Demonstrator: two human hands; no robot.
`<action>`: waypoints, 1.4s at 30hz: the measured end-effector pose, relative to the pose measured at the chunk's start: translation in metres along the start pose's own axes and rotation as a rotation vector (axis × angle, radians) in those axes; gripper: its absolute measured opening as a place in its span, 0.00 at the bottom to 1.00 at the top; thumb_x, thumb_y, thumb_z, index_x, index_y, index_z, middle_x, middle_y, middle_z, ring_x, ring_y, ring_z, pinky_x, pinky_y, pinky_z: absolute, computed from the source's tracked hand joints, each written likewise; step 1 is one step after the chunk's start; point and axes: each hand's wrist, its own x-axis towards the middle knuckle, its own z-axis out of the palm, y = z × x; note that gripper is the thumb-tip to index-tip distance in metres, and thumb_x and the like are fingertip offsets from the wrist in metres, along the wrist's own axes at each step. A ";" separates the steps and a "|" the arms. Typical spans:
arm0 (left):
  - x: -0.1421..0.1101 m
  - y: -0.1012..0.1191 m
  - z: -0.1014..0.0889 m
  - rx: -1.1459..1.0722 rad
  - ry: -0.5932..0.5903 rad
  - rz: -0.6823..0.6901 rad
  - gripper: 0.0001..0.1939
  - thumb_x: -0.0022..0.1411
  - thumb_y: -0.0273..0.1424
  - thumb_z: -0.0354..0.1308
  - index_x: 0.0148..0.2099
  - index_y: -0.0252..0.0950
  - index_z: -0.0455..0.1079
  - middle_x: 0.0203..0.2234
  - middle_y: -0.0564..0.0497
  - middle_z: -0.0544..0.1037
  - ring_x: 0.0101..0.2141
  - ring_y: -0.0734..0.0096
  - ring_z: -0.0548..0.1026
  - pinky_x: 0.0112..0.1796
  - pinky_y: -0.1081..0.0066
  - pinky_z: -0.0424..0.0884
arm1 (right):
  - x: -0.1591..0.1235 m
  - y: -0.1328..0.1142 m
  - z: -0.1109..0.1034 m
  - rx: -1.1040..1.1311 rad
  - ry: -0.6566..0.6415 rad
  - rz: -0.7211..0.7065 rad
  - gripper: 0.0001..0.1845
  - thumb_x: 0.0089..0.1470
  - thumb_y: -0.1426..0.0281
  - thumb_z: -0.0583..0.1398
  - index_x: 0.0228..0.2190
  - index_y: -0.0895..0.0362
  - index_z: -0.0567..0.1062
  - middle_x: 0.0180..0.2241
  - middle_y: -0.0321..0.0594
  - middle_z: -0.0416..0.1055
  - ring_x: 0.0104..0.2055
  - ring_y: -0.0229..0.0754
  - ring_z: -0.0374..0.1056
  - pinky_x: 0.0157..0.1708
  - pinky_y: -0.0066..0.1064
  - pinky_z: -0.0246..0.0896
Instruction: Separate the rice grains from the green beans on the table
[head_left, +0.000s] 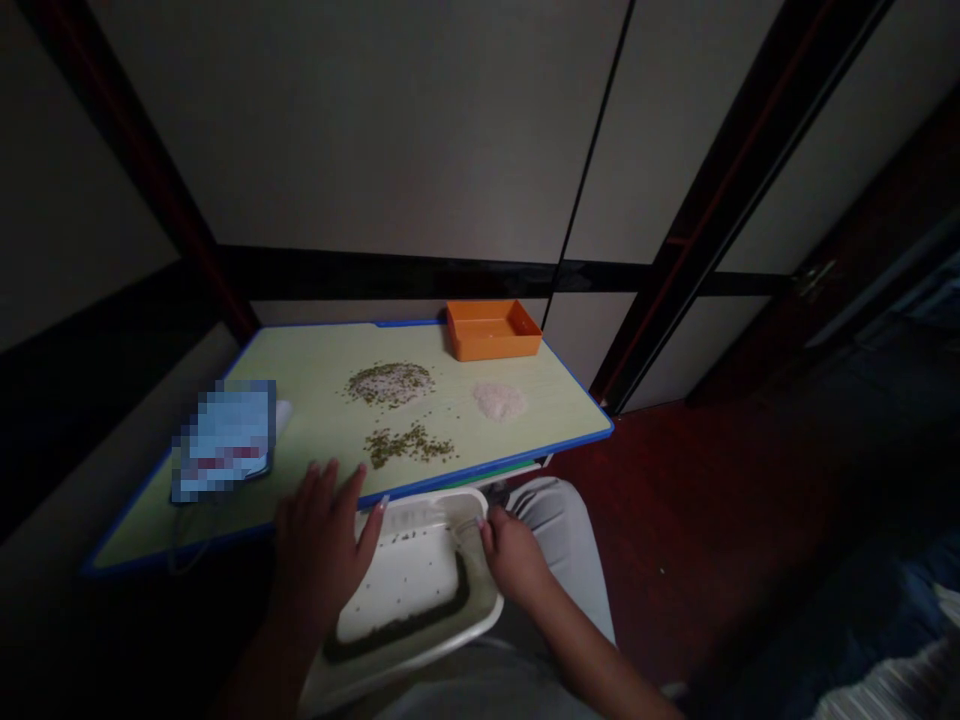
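Note:
A white plastic basin [409, 575] rests on my lap, tucked against the table's near edge. Small dark green grains lie scattered in it, with a dense band along its near and right sides. My right hand [514, 552] is closed on the basin's right rim. Fingers spread, my left hand [324, 535] is over the table's front edge beside the basin's left side; whether it touches either is unclear. On the table are a pile of pale and green grains mixed together [390, 383], loose green grains [409, 443] nearer me, and a whitish grain pile [499, 400] to the right.
An orange open box [496, 346] stands at the back right of the pale, blue-edged table [300, 355]. A blurred-out bluish object [229, 440] lies on the left. Cabinet panels [390, 130] rise behind, and reddish floor [622, 530] shows at right.

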 end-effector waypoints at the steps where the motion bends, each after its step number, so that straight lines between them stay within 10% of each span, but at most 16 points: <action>1: -0.003 0.000 0.000 0.013 -0.018 -0.018 0.26 0.66 0.37 0.47 0.60 0.27 0.65 0.59 0.25 0.67 0.63 0.37 0.61 0.57 0.37 0.59 | -0.001 -0.001 0.000 0.000 0.005 -0.001 0.16 0.66 0.67 0.48 0.44 0.60 0.73 0.41 0.52 0.78 0.43 0.47 0.75 0.37 0.30 0.58; 17: -0.027 0.001 -0.035 0.047 -0.297 -0.229 0.31 0.66 0.36 0.49 0.69 0.39 0.52 0.70 0.31 0.49 0.70 0.40 0.44 0.61 0.34 0.51 | -0.008 -0.007 -0.006 0.008 0.078 0.043 0.15 0.67 0.69 0.49 0.40 0.61 0.73 0.38 0.49 0.77 0.39 0.45 0.74 0.36 0.29 0.56; 26: -0.062 -0.024 -0.024 -0.098 -0.280 -0.160 0.46 0.56 0.16 0.48 0.73 0.39 0.35 0.70 0.33 0.22 0.68 0.33 0.29 0.64 0.38 0.51 | -0.001 -0.024 -0.019 -0.018 -0.018 0.023 0.17 0.68 0.66 0.48 0.42 0.62 0.73 0.39 0.53 0.77 0.40 0.45 0.74 0.37 0.30 0.57; 36: -0.061 -0.026 -0.035 0.003 -0.334 -0.308 0.35 0.66 0.37 0.48 0.72 0.38 0.43 0.71 0.30 0.30 0.69 0.29 0.36 0.59 0.30 0.53 | 0.005 -0.040 0.001 -0.043 -0.067 -0.013 0.17 0.67 0.65 0.48 0.43 0.60 0.72 0.39 0.52 0.78 0.42 0.47 0.75 0.37 0.32 0.59; 42: -0.061 -0.020 -0.032 -0.026 -0.270 -0.222 0.46 0.64 0.36 0.51 0.71 0.47 0.20 0.69 0.36 0.17 0.68 0.28 0.29 0.60 0.30 0.53 | -0.001 -0.039 0.002 -0.163 0.004 0.019 0.18 0.67 0.63 0.47 0.44 0.60 0.72 0.42 0.53 0.75 0.41 0.49 0.75 0.38 0.35 0.63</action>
